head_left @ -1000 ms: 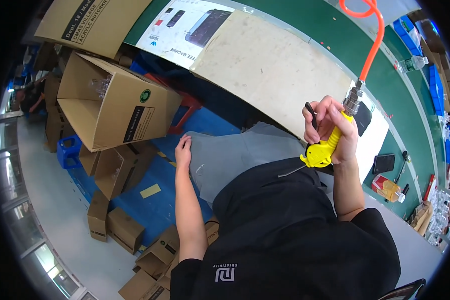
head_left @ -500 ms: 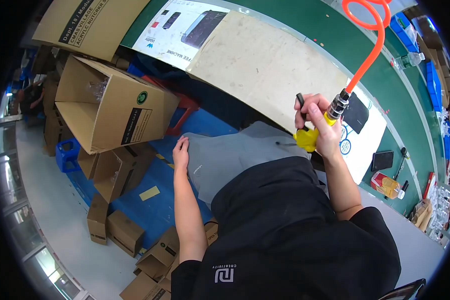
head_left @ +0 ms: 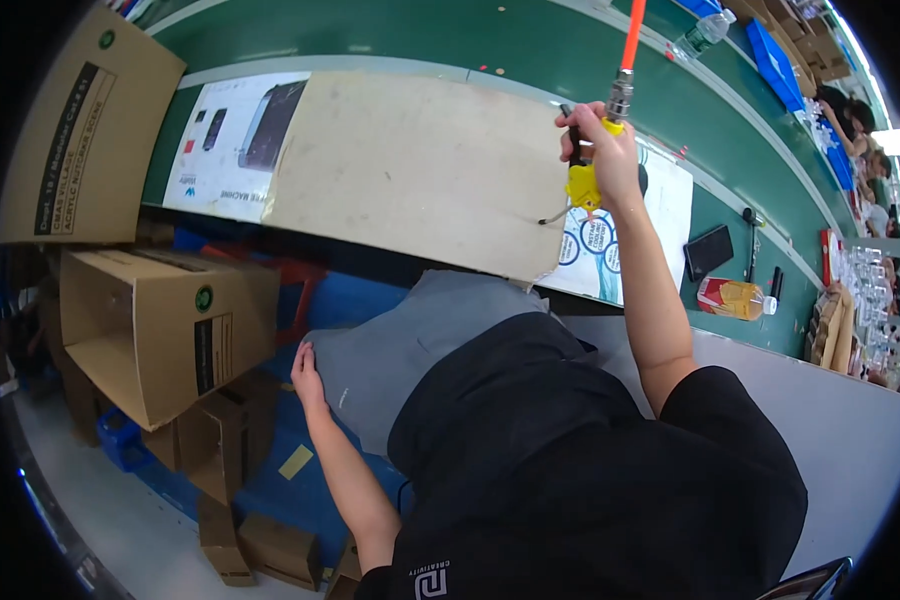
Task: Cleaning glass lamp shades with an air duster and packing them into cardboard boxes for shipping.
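A yellow air blow gun (head_left: 582, 188) with a thin bent nozzle is in my right hand (head_left: 611, 150), whose fingers wrap round its handle and black lever. An orange air hose (head_left: 633, 38) runs up from its metal coupling (head_left: 620, 95). Below the gun lies the right end of a flat cardboard sheet (head_left: 400, 170) on the bench, beside a white printed board (head_left: 670, 180). My left hand (head_left: 308, 375) rests on the grey trousers (head_left: 380, 345) at my knee, its fingers stretched out and holding nothing.
Open brown cartons (head_left: 235, 325) stand at the left, with a blue stool (head_left: 122, 440) near them. On the green bench (head_left: 390, 40) at right lie a black phone-like slab (head_left: 708, 252), a bottle of amber liquid (head_left: 735, 298) and a clear bottle (head_left: 705, 35). Other people sit far right.
My view has turned, so the bench lies more level. My right hand has carried the blow gun forward from over my lap to above the cardboard sheet. My left hand stays on my knee.
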The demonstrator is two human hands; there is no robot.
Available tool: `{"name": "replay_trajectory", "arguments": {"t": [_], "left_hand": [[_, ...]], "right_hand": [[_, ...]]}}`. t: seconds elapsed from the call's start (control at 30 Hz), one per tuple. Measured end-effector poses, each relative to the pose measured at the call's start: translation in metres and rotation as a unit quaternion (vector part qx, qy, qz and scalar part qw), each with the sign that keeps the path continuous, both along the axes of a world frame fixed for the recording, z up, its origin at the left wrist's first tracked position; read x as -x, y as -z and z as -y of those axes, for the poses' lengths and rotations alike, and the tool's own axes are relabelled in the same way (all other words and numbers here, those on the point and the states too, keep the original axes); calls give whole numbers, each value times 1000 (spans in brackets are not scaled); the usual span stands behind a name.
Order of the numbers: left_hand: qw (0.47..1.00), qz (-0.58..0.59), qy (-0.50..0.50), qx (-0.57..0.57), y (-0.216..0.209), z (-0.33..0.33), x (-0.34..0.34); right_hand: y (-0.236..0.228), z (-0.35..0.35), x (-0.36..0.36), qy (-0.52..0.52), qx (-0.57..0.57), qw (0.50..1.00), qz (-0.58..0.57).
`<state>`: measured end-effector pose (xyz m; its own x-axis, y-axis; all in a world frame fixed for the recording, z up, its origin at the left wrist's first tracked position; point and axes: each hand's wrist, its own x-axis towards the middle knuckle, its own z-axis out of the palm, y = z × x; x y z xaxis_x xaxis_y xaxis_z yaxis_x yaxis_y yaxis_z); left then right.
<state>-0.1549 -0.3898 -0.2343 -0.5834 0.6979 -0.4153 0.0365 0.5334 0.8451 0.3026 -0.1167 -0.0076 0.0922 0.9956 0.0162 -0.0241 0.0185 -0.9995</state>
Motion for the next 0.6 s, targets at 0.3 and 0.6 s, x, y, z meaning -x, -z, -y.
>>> {"name": "replay_trajectory", "arguments": {"t": [0.3, 0.6], "left_hand": [[1000, -23, 13, 9, 4, 7, 8], [1000, -16, 7, 15, 1, 3, 3]], "right_hand": [[-3, 13, 22, -44, -4, 995, 93], [-14, 3, 36, -113, 82, 985, 98]]}}
